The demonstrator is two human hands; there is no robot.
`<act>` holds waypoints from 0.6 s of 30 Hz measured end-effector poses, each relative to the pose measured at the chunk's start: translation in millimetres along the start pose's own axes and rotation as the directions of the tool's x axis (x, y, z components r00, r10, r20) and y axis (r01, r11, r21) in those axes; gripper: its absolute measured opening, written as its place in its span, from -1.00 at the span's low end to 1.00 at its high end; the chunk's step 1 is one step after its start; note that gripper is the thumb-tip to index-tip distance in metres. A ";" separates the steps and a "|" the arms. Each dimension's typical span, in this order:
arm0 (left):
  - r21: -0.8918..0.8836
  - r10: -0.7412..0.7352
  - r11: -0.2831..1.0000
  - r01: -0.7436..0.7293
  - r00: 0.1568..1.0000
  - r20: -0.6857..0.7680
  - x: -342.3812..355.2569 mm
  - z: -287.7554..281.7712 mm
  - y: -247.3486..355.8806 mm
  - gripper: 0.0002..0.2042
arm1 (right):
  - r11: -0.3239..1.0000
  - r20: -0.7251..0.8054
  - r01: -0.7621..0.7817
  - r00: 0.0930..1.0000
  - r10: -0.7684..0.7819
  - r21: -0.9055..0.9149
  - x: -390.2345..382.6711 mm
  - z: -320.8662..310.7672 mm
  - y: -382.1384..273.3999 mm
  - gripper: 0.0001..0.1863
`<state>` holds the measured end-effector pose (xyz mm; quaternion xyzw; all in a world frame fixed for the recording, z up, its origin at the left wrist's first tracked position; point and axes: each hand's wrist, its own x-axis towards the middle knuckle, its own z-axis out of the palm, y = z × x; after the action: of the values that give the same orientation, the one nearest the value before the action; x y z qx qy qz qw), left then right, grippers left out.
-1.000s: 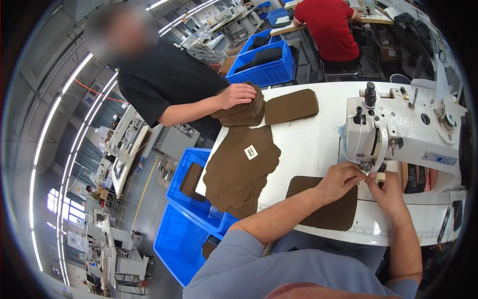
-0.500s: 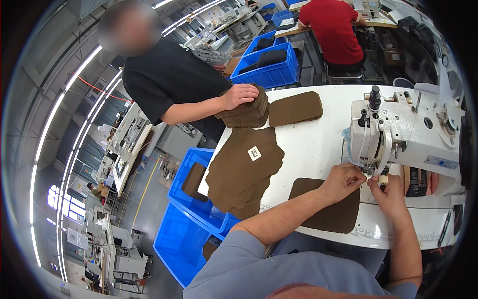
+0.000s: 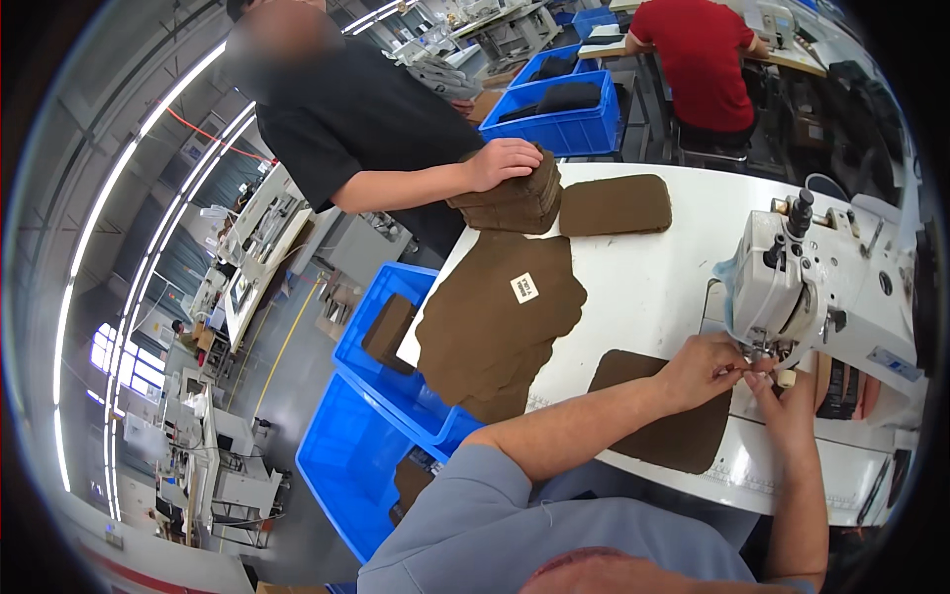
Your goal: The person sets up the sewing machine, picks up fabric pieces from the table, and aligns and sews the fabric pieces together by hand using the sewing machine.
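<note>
Both of my hands meet under the head of a white sewing machine [image 3: 782, 272], right by its needle area. The thumb and fingers of my left hand [image 3: 703, 371] are pinched together there. Close against them, my right hand [image 3: 789, 401] has its fingertips drawn together too. Whatever lies between the fingertips is too small to make out. Under my left forearm a brown rounded fabric panel [image 3: 683, 431] lies flat on the white table [image 3: 633, 287]. A small pale knob-like part [image 3: 786, 378] sits beside my right fingers.
Brown fabric pieces [image 3: 485, 327] with a white label [image 3: 523, 288] spread left. Behind them a co-worker's hand [image 3: 507, 163] rests on a brown stack [image 3: 515, 203], beside another pile [image 3: 616, 206]. Blue bins [image 3: 336, 465] stand below the table's left edge. Someone in red [image 3: 693, 64] sits beyond.
The whole view has shifted, so the machine and table sit farther right. My hands stay together at the needle area, with fingers slightly rearranged. The co-worker's hand remains on the stack.
</note>
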<state>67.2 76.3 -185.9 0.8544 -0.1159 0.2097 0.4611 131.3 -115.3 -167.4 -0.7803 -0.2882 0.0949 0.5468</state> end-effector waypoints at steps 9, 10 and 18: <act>0.031 0.031 0.999 -0.030 0.999 -0.023 -2.6 1.2 -0.8 -0.92 | 0.999 0.017 0.041 0.999 -0.041 -0.023 1.8 1.6 6.8 -0.81; 0.031 0.043 0.999 -0.042 0.999 -0.020 0.3 1.3 -1.9 -0.92 | 0.999 0.007 0.047 0.999 -0.047 -0.026 2.1 0.0 4.4 -0.81; 0.013 0.065 0.998 -0.065 0.998 0.001 1.8 -0.7 -3.6 -0.91 | 0.993 0.067 0.096 0.994 -0.092 -0.064 1.7 2.0 6.7 -0.90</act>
<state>70.1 78.8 -187.4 0.8533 -0.1427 0.2250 0.4482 134.1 -114.4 -173.9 -0.7804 -0.3451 0.0843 0.5146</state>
